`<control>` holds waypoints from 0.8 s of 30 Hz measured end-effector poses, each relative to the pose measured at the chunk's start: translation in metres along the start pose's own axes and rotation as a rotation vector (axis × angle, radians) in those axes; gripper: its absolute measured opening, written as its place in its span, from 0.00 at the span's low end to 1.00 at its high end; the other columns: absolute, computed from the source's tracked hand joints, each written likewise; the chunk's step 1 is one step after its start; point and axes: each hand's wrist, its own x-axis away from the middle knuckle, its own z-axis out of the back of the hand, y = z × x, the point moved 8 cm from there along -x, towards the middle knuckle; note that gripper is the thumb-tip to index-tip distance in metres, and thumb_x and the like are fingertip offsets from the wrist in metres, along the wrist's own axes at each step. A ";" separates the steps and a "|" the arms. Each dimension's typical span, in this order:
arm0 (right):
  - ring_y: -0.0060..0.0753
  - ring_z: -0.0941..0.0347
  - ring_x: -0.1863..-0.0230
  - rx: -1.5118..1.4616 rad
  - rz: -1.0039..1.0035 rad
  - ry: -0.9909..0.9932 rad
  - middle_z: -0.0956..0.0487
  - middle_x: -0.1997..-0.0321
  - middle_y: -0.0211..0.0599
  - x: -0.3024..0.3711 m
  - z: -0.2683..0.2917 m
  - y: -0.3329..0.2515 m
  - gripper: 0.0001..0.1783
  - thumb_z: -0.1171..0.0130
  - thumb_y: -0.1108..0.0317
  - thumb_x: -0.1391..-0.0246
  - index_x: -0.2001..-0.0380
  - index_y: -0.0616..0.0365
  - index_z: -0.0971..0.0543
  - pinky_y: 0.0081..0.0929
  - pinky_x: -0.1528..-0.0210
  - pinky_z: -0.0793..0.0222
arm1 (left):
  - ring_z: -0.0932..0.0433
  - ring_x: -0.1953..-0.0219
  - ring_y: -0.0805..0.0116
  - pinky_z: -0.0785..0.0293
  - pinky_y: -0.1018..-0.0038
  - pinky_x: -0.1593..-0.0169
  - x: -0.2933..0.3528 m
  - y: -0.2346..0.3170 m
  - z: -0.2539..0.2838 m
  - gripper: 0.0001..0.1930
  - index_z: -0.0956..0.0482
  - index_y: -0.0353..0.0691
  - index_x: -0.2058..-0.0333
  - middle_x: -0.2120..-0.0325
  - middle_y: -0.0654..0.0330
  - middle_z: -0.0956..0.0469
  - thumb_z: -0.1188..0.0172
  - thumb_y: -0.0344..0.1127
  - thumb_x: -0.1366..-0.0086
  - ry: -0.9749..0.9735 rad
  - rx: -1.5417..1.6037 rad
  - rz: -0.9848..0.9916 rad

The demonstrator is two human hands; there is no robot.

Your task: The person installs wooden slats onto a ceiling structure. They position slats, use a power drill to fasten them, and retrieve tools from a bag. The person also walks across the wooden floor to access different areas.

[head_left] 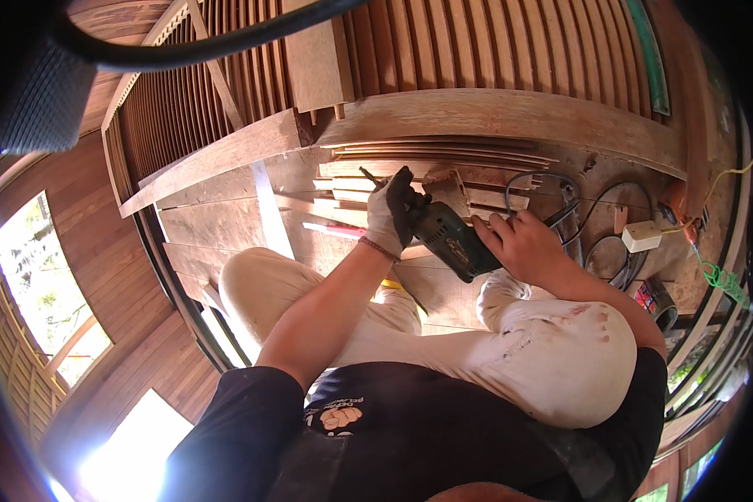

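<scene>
A dark green power drill is held above the wooden floor, in front of my bent legs. Wrapped round its front end is my left hand, in a white glove with dark fingers. A short thin tip sticks out beyond that glove. My bare right hand is closed at the drill's right side, its fingers curled against the body; the palm side and any handle there are hidden. Just past the drill lie several thin wooden strips and short offcuts.
A large slatted wooden panel with a curved rail spans the far side. A black cable loops on the right near a white socket box, green string and a can. A pale flat blade-like strip lies left.
</scene>
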 end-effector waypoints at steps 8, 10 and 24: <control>0.39 0.22 0.61 -0.414 -0.132 0.009 0.21 0.58 0.35 0.013 -0.022 0.013 0.38 0.29 0.59 0.67 0.47 0.52 0.28 0.42 0.52 0.35 | 0.17 0.62 0.64 0.17 0.65 0.55 -0.012 -0.019 -0.022 0.03 0.25 0.44 0.62 0.69 0.60 0.21 0.42 0.34 0.32 -0.473 0.036 0.051; 0.40 0.22 0.61 -0.388 -0.135 0.089 0.21 0.59 0.36 0.017 -0.020 0.008 0.35 0.30 0.58 0.67 0.50 0.54 0.27 0.42 0.52 0.35 | 0.17 0.57 0.62 0.17 0.65 0.53 -0.004 -0.026 -0.025 0.06 0.25 0.42 0.58 0.63 0.57 0.19 0.42 0.34 0.32 -0.487 0.092 0.103; 0.49 0.23 0.71 -0.474 -0.160 0.071 0.23 0.70 0.42 0.013 -0.032 -0.004 0.25 0.32 0.60 0.69 0.63 0.60 0.22 0.45 0.59 0.28 | 0.23 0.54 0.57 0.18 0.58 0.55 -0.002 -0.025 -0.031 0.14 0.29 0.43 0.51 0.62 0.59 0.27 0.43 0.42 0.29 -0.413 -0.046 0.117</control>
